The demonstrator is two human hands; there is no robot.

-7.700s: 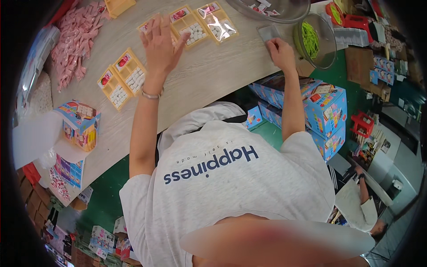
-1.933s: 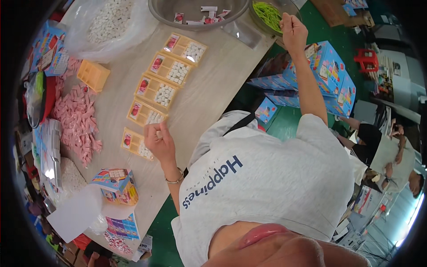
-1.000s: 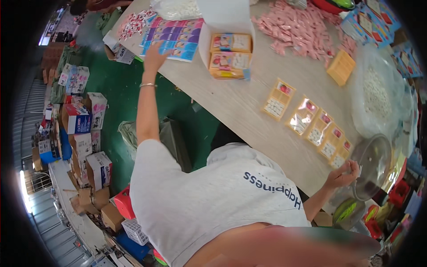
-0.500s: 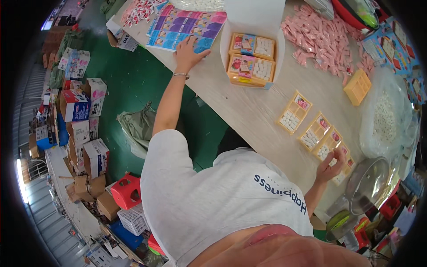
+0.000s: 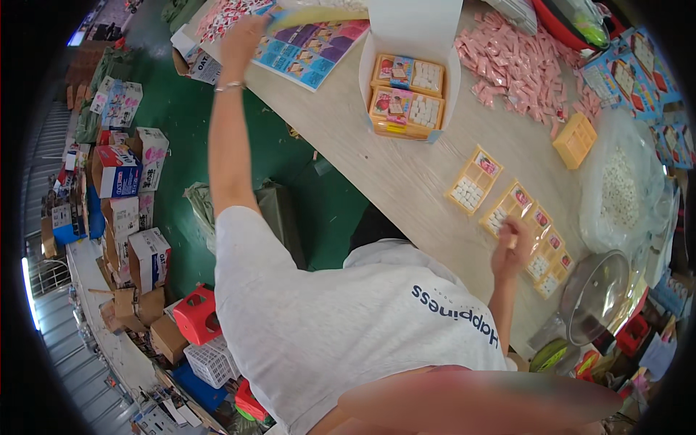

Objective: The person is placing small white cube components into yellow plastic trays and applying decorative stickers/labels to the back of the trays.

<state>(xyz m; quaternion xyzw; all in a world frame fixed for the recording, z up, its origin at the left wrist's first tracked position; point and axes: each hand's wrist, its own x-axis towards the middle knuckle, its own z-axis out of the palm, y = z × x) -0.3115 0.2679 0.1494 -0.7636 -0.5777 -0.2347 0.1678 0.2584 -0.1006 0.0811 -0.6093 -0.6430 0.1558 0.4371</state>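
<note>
At the far left table edge, my left hand [image 5: 243, 40] is closed and blurred, gripping what looks like a thin yellowish sheet [image 5: 319, 16], smeared by motion. Beneath it lie printed blue and purple card sheets [image 5: 312, 54]. My right hand [image 5: 511, 246] has its fingers curled over the row of yellow compartment trays [image 5: 539, 217]; what they hold, if anything, is hidden. These trays contain white pieces and small pink printed packets. Another such tray [image 5: 473, 180] lies slightly apart, to the left of the row.
An open white carton [image 5: 451, 109] holds filled trays. Beyond it are pink packets [image 5: 515, 65]. To the right stand a yellow tray stack [image 5: 575, 141], a bag of white pieces [image 5: 620, 188] and a clear bowl [image 5: 594, 297]. Boxes [image 5: 148, 257] and a red stool [image 5: 197, 315] are on the left.
My left hand has moved from the printed sheets up and left, and a yellowish sheet now shows lifted beside it. My right hand has shifted left and away along the tray row.
</note>
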